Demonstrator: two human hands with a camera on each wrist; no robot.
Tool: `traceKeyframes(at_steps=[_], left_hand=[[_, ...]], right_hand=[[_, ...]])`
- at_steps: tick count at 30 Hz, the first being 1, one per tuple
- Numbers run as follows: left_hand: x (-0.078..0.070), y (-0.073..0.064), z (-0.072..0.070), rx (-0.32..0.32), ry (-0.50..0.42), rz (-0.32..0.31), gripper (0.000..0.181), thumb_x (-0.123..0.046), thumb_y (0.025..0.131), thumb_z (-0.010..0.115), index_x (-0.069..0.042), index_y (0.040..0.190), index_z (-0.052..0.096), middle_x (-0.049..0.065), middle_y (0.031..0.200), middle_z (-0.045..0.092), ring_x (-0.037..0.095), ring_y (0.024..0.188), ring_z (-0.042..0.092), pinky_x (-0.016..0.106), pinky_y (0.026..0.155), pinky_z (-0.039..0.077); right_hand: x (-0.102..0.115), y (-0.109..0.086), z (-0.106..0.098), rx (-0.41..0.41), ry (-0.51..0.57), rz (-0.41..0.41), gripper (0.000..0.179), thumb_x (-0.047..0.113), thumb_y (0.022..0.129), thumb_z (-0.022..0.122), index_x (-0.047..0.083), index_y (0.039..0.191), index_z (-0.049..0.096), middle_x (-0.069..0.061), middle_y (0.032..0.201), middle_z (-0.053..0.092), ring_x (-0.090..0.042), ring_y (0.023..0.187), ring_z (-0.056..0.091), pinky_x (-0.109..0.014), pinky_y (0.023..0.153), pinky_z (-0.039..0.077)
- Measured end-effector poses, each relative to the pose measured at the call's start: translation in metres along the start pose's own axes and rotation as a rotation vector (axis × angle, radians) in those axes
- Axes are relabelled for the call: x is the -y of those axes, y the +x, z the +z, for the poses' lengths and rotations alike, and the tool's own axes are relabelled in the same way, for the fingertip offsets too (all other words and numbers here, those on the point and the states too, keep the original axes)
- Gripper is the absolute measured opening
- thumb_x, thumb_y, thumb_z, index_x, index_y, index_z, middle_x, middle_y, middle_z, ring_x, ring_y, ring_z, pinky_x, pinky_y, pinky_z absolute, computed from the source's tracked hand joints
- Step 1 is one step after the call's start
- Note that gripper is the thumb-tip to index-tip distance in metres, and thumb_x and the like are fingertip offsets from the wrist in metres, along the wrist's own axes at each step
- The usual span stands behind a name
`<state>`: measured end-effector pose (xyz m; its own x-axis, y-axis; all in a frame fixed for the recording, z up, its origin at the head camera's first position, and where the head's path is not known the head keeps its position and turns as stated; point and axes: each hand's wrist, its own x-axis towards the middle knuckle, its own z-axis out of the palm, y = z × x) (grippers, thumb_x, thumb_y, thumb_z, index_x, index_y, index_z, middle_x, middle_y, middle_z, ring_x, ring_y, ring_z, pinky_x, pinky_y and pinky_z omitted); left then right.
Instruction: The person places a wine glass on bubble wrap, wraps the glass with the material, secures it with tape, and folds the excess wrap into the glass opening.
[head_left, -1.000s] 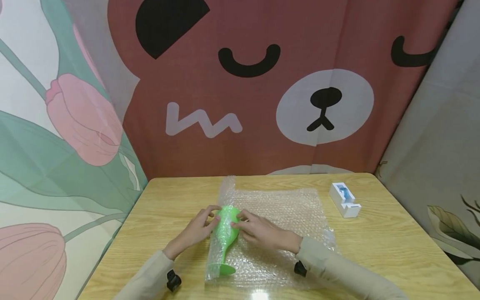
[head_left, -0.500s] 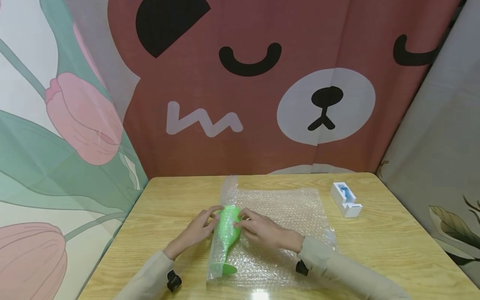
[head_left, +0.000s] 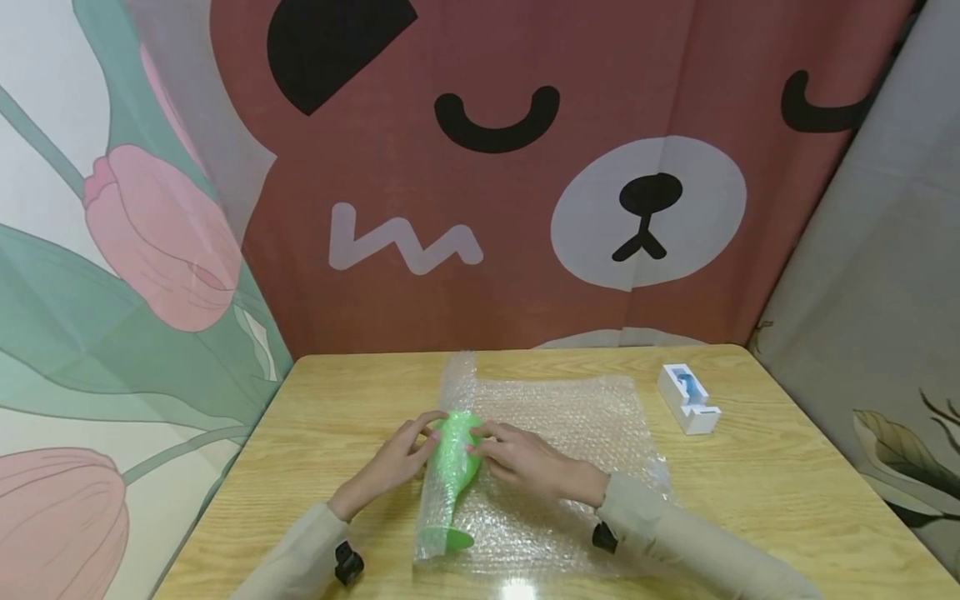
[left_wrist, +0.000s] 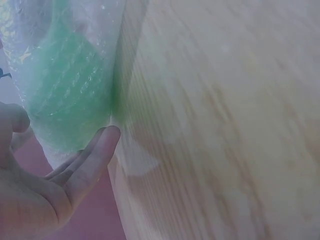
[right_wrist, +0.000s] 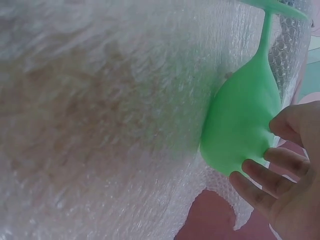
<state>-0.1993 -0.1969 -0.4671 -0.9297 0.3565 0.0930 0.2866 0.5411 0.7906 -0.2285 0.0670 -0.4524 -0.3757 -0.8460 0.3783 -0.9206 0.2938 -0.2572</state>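
A bright green plastic wine glass (right_wrist: 245,120) lies on its side on a sheet of clear bubble wrap (head_left: 570,417), its foot toward the near edge. The sheet's left edge is folded over the glass, covering much of the bowl and stem. At the left, my left hand (head_left: 390,462) holds this fold against the bowl, its thumb on the near side and fingers by the rim. From the right, my right hand (head_left: 528,462) holds the bowl, with thumb and fingertips touching the bare green surface in the right wrist view.
A white tape dispenser (head_left: 688,404) with a blue roll stands at the back right of the wooden table (head_left: 780,492). Beyond the table's back edge hangs a curtain (head_left: 405,308) with a bear print. Floral curtains flank both sides.
The wine glass and the fold over it have shifted slightly to the right. My right fingers have moved a little on the bowl; both hands keep their hold.
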Motion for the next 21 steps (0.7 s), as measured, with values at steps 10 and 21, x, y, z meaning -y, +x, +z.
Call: traceKeyframes(at_steps=[10, 21], left_hand=[[-0.0013, 0.0018, 0.0013, 0.008, -0.029, -0.020, 0.041, -0.031, 0.108, 0.043, -0.021, 0.148, 0.042, 0.021, 0.117, 0.047, 0.015, 0.061, 0.062, 0.035, 0.056, 0.057], [-0.0040, 0.0009, 0.0015, 0.007, -0.040, -0.026, 0.040, -0.029, 0.108, 0.043, -0.019, 0.147, 0.043, 0.023, 0.118, 0.047, 0.015, 0.064, 0.063, 0.034, 0.056, 0.057]], right_hand=[[-0.0012, -0.0025, 0.0012, -0.006, 0.029, 0.023, 0.022, 0.004, 0.098, 0.057, 0.007, 0.114, 0.072, -0.012, 0.135, 0.054, -0.019, 0.107, 0.060, -0.017, 0.081, 0.049], [-0.0010, -0.0030, 0.0005, -0.003, -0.017, 0.007, 0.018, 0.007, 0.099, 0.060, 0.009, 0.112, 0.071, -0.011, 0.141, 0.053, -0.024, 0.124, 0.054, -0.035, 0.101, 0.045]])
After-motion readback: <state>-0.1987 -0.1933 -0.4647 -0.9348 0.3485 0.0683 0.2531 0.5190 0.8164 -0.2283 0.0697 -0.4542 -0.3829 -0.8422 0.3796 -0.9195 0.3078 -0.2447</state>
